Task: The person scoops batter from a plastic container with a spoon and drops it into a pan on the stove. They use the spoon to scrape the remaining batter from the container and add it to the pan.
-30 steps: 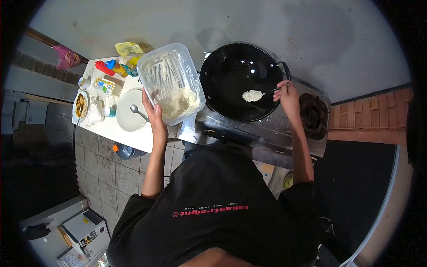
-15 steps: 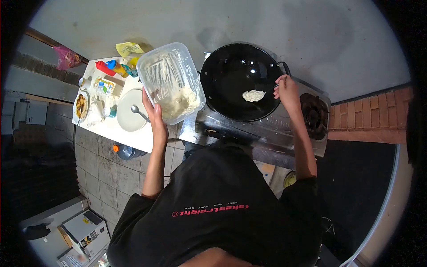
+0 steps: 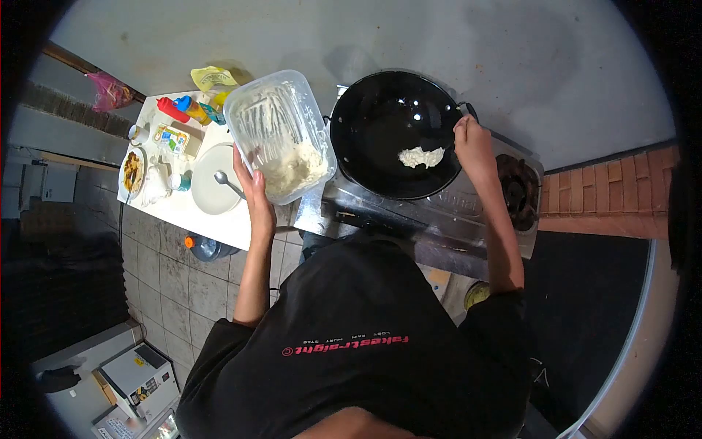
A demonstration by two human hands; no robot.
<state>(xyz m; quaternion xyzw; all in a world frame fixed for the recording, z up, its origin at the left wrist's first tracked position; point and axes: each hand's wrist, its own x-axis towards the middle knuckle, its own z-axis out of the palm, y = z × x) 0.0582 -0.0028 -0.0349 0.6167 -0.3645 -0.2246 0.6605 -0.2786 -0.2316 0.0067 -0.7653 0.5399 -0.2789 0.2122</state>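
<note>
My left hand [image 3: 254,196] grips the lower left side of a clear plastic container [image 3: 234,110], tilted toward me beside the wok. White batter [image 3: 296,172] pools in its lower end and smears its walls. Over the right side of a black wok [image 3: 380,132], my right hand [image 3: 474,146] is closed around what looks like a spoon, its handle mostly hidden by the fingers. A lump of white batter [image 3: 422,156] lies just left of that hand, stretched out sideways over the wok's dark inside.
The wok sits on a metal gas stove [image 3: 409,219], with a second burner [image 3: 518,192] at right. On the white table [image 3: 227,227] at left are a plate [image 3: 212,197] with a metal spoon [image 3: 230,183], sauce bottles [image 3: 173,110] and a food dish [image 3: 132,175]. A wall stands behind the wok.
My right hand has shifted slightly right and turned, knuckles now more upward. The batter lump has spread longer toward the right. My left hand and the container have hardly moved.
</note>
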